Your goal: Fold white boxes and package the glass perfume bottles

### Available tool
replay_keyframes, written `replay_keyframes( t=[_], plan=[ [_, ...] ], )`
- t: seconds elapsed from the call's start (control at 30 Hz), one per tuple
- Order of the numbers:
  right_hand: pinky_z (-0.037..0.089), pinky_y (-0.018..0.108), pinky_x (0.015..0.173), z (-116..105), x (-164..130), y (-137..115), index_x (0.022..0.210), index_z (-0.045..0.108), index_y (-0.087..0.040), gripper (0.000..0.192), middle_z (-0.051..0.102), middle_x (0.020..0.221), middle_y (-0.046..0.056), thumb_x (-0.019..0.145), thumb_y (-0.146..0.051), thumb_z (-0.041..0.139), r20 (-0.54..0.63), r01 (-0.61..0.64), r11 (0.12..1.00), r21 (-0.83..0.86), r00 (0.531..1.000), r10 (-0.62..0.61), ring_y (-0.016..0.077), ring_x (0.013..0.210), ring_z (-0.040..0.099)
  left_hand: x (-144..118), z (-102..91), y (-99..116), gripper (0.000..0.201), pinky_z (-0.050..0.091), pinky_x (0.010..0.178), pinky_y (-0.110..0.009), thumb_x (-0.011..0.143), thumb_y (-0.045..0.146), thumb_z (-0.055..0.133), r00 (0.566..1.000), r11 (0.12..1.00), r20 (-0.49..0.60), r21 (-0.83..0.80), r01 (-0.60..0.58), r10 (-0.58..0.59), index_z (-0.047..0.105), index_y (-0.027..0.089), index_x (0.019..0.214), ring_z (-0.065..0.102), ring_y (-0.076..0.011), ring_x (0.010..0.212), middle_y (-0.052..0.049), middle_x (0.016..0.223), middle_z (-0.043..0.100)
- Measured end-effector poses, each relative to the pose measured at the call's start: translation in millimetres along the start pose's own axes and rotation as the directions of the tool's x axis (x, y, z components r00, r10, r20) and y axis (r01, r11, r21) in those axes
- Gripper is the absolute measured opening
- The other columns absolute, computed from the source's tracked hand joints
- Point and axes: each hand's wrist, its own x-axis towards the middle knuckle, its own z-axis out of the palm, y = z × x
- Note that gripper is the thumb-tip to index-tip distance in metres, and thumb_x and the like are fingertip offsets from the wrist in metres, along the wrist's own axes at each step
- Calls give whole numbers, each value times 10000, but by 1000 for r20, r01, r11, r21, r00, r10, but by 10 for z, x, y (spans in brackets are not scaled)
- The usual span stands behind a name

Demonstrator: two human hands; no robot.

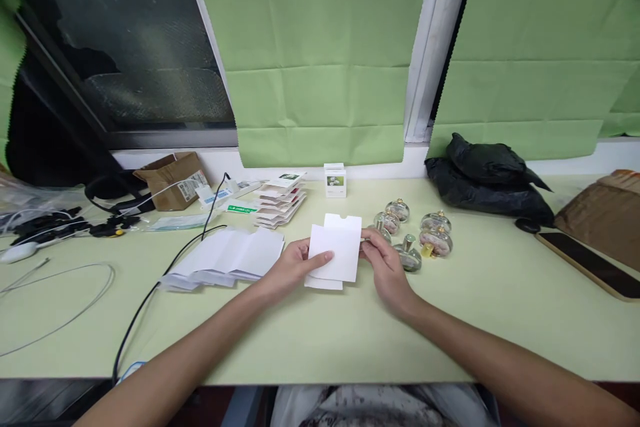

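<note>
A flattened white paper box [336, 250] is held up over the front middle of the table, its plain side towards me. My left hand [299, 260] grips its left side, thumb pressed on the face. On the right edge, my right hand [386, 267] pinches the box with its fingers partly behind it. Several small glass bottles [436, 240] lie just beyond and to the right of my right hand. Left of my left hand lies a pile of folded white paper sheets [233, 253]. Behind it sits a stack of flat printed boxes [281, 200].
A small upright printed box [335, 181] stands at the back. Black plastic bags [487, 180], a phone [590, 263] and a brown package [603, 213] are on the right. An open cardboard box [173, 180], a black cable [150, 290] and tangled cords [50, 230] lie left.
</note>
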Motion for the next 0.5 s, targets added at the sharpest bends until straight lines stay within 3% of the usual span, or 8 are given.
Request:
replay_keyframes(
  t=[0.23,0.37,0.5],
  plan=[
    [568,367,882,50,-6,103,1016,645,-260,210,715,1059,34,934,-413,764,39,-123,983,134,992,119,235,1007,690,-18,11,-23,570,604,881,-388,842,499,839,997,999,-72,29,33,-30,698,169,1285,743,-294,1059,-129,1286,763],
    [564,396,917,36,24,177,971,612,-249,295,739,1050,50,897,-470,793,26,-176,976,130,984,174,250,1023,701,-47,46,14,568,592,892,-371,936,578,704,996,998,-76,51,43,-39,666,177,1337,725,-292,1098,-115,1241,773],
    [574,406,891,25,18,186,1078,543,-261,367,742,1028,41,888,-439,803,11,-222,963,153,975,223,247,1004,712,-41,99,-15,552,579,824,-349,977,616,609,995,985,-97,170,0,17,668,164,1289,718,-286,1029,-108,1164,779]
  ],
)
